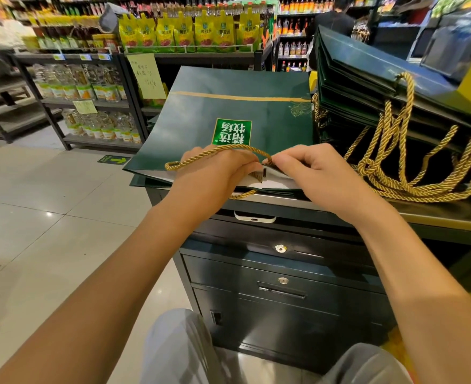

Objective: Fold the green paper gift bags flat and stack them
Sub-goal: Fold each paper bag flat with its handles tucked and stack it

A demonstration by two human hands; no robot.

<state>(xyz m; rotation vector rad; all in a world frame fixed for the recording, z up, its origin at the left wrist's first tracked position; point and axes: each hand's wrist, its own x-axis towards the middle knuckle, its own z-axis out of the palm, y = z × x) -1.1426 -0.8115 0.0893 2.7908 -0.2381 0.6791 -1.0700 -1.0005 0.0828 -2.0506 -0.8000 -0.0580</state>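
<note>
Knees in pale trousers [173, 353] at bottom edge, seated before black cabinet [281, 289] with two locks on its drawers. Both forearms reaching up and forward to cabinet top.

Left hand [214, 173] at mouth edge of green gift bag [228, 112], fingers curled together; gold rope handle [217, 151] looped over its back, fingertips tucked toward the white inner rim. Whether pinching rope or paper: cannot tell, fingertips hidden. Right hand [309, 167] just beside left, thumb and forefinger closed on the rope end at the rim where it enters the bag. Hands nearly touching at that spot.

Bag lying flat, printed face up, label upside down toward the head view, mouth toward the body, base away. More flattened green edges under it, apparently a started pile. To the right, leaning stack of green bags [367, 79], rope handles [411, 167] spilling in a tangle over the countertop.

Judged step: tucking or seating the handle so the bag lies flat for stacking.

Notes for doing it well:
- Lay rope flat inside or along the rim, no twist, no bulge.
- Keep one hand pressing the rim while the other guides the rope.
- Square mouth edge with the bag beneath before release.
- Keep rope clear of the neighbouring tangle.

Risk: rope springing back out; glossy bag sliding off the near edge.
</note>
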